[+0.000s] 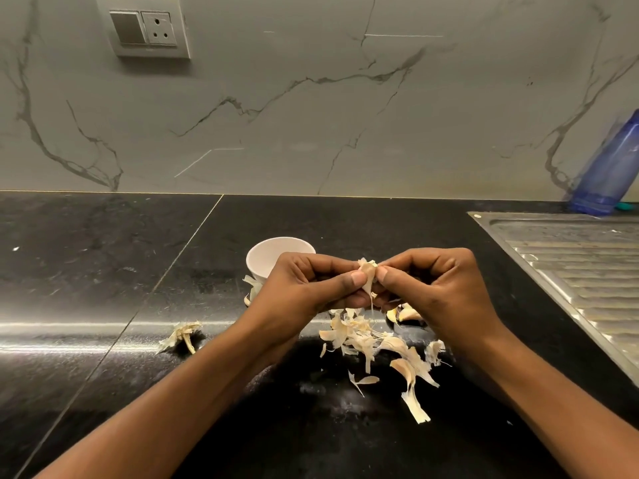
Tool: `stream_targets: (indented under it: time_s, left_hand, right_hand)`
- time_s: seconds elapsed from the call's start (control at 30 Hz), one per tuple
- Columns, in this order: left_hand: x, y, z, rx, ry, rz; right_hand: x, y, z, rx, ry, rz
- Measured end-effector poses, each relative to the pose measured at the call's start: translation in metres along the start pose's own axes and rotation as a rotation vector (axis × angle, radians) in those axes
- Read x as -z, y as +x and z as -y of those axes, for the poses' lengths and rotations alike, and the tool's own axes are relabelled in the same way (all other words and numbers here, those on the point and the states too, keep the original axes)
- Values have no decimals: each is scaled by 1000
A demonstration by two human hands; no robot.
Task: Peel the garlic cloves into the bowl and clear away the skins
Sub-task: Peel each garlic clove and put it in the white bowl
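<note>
Forearms (173, 409) filled the lower frame; left hand (304, 288) and right hand (439, 288) pinched one pale, half-skinned garlic clove (367, 276) at centre, above scattered papery skins (373, 340), before a white bowl (273, 261).

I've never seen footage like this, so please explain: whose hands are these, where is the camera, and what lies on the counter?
No machine here: these are a person's bare hands, filmed by one camera worn on their head, looking down. The left hand and right hand pinch a garlic clove above a black counter. A white bowl stands behind the left hand. Loose skins lie beneath, some cloves beside the right hand. A steel drainboard and blue bottle sit at right.
</note>
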State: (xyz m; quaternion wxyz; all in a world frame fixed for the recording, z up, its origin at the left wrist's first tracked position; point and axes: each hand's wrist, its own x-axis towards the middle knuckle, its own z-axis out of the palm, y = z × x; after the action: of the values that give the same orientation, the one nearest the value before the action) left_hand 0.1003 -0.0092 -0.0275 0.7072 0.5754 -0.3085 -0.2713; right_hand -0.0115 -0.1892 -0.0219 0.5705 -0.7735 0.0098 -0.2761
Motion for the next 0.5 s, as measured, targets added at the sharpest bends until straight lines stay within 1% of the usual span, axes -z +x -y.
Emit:
stream_targets:
  time_s: [0.3,0.5]
  left_hand:
    - [2,0,0,25,78,2]
    - [0,0,1,-11,217,28]
  right_hand:
    - [7,4,1,-28,-39,84]
    - [8,4,1,-47,-40,89]
